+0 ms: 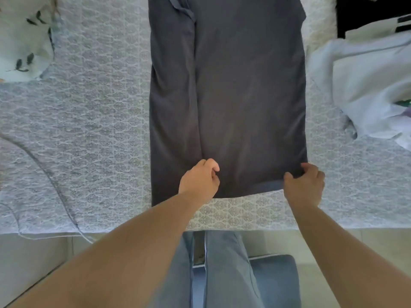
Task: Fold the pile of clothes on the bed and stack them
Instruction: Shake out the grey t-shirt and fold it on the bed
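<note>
A dark grey garment (226, 96) lies flat and lengthwise in the middle of the frame on a bed (89, 121) covered with a pale patterned spread, its left side folded over so that 1 long fold edge runs down it. The left hand (200, 181) rests on the garment's lower edge near the centre, fingers curled with the thumb against them; whether cloth is pinched between them cannot be told. The right hand (304, 185) holds the garment's lower right corner, fingers curled over the hem with the thumb on the cloth. At the right edge of the frame a pile of white clothes (367, 85) sits on the bed, just beside the garment. In the upper left corner lies a white pillow with a dark leaf print (24, 41). At the bottom centre, the person's legs in blue trousers (222, 274) stand against the bed's edge.
</note>
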